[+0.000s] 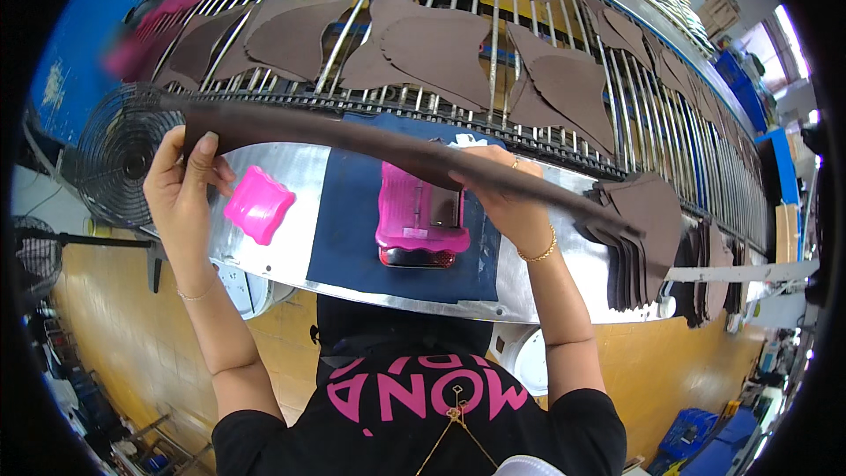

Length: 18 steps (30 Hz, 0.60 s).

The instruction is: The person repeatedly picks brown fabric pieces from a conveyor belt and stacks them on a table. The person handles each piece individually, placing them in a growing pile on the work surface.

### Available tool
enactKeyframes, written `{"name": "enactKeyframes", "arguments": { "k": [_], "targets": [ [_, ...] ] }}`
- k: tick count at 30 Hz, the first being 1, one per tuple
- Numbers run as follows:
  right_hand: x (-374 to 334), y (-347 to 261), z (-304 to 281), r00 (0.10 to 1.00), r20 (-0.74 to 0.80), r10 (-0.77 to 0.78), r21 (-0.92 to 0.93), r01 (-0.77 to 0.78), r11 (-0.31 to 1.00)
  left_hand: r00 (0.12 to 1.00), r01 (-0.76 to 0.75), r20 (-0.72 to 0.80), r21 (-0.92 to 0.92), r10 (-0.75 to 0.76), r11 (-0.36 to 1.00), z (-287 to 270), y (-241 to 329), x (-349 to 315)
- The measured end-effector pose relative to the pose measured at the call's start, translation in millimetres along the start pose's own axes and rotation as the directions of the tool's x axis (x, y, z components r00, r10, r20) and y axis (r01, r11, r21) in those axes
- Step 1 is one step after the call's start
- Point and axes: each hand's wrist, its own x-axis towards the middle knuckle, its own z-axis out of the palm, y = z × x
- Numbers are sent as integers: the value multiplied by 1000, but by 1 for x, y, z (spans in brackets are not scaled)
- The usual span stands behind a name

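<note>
Head view: dark-brown panel (335, 134) raised above the navy cloth (348, 211), reaching past its left and right edges. Pinched at one end, left of the cloth, between thumb and fingers of the left hand (181, 181). Held again near the cloth's right edge by the right hand (509, 203); cannot tell how tightly, with the fingers partly hidden.

Could sag or swing at the free end, right of the cloth, with so much length beyond the second grip. Could catch the brown stack (652, 229) right of the cloth and skew its layers, if lowered too far over. Could brush the pink tray (397, 194) on the cloth if dipped mid-span, or crease from too hard a pinch.

Seemingly thin, matt and bendable, gently bowed; hard to judge further nearly edge-on. On the cloth, smooth pink plastic with a wavy rim. Left of the cloth, a glossy, scallop-edged pink piece (260, 204) on the shiny metal table (286, 251). Right of it, curved brown layers with stepped edges. Beyond it, a rack (347, 35) of slim metal rods bearing rounded, flat brown shapes.
</note>
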Motion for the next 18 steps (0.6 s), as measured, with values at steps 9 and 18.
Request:
{"name": "enactKeyframes", "arguments": {
  "k": [9, 18],
  "targets": [
    [-14, 6, 6, 999, -53, -3, -147, -5, 989, 997, 57, 54, 73, -61, 996, -12, -9, -7],
    [-90, 42, -36, 991, -79, 107, -232, -123, 965, 879, -202, 477, 399, -14, 895, 49, -22, -18]
  ]
}}
